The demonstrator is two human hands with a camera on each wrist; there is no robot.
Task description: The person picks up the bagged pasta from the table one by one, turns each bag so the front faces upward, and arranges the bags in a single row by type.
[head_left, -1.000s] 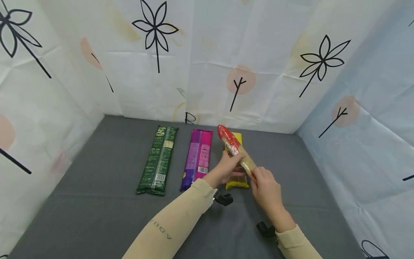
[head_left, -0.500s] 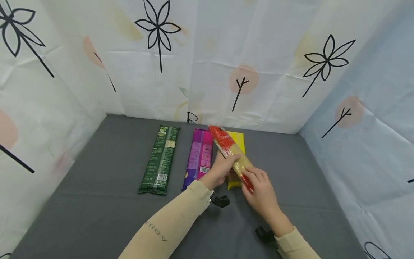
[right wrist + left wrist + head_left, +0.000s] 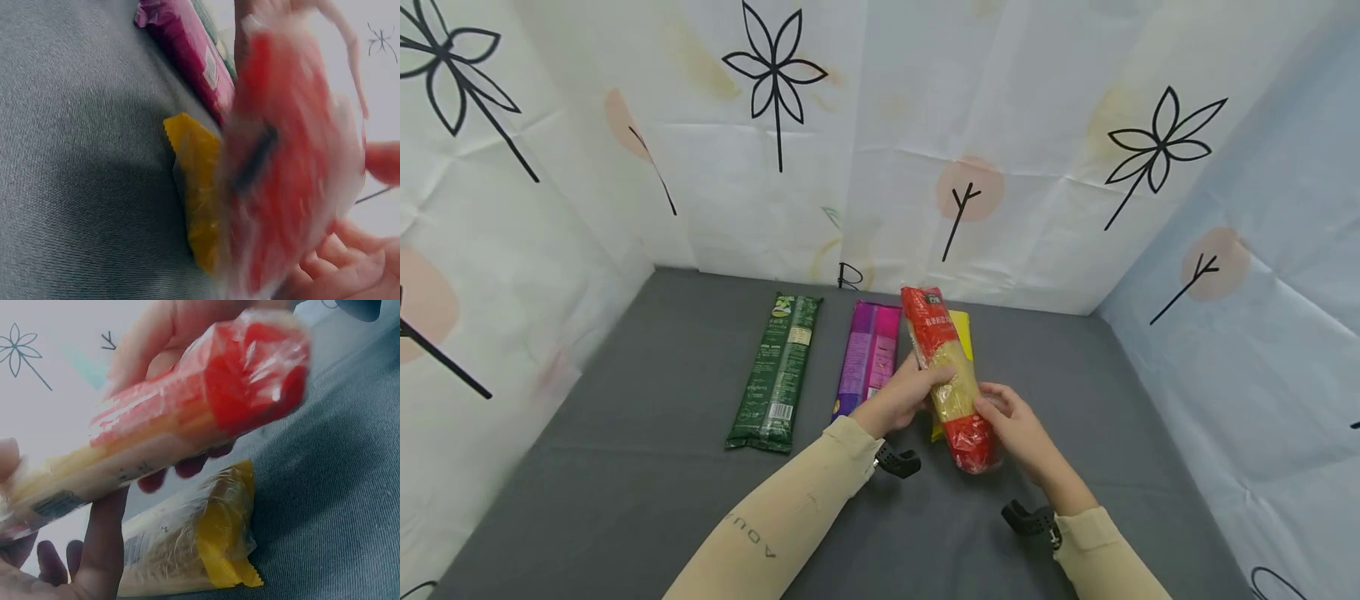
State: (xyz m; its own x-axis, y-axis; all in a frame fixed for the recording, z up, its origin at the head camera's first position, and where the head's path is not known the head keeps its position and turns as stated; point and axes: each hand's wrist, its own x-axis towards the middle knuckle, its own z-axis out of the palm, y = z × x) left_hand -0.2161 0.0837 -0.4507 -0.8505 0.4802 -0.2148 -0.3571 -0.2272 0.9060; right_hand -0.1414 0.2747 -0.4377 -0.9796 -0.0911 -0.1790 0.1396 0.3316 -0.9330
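A red packet of spaghetti (image 3: 953, 392), see-through in the middle with pale yellow strands, is held tilted above the table. My left hand (image 3: 898, 400) grips its middle from the left, thumb across the front. On its right edge my right hand (image 3: 1022, 433) holds it lower down, thumb in front and fingers partly behind. Below and behind it lies a yellow packet (image 3: 961, 333), mostly hidden in the head view; its yellow end (image 3: 228, 525) shows in the left wrist view. The red packet's end (image 3: 281, 162) is blurred in the right wrist view.
A purple and pink packet (image 3: 868, 354) lies left of the hands, partly behind the left wrist. Farther left is a green packet (image 3: 777, 375). Patterned white cloth (image 3: 895, 217) walls in the grey table (image 3: 625, 483) at the back and sides.
The red packet has turned so its broad front faces up, and its lower end has swung toward me. My right hand has shifted from its lower end to its right edge.
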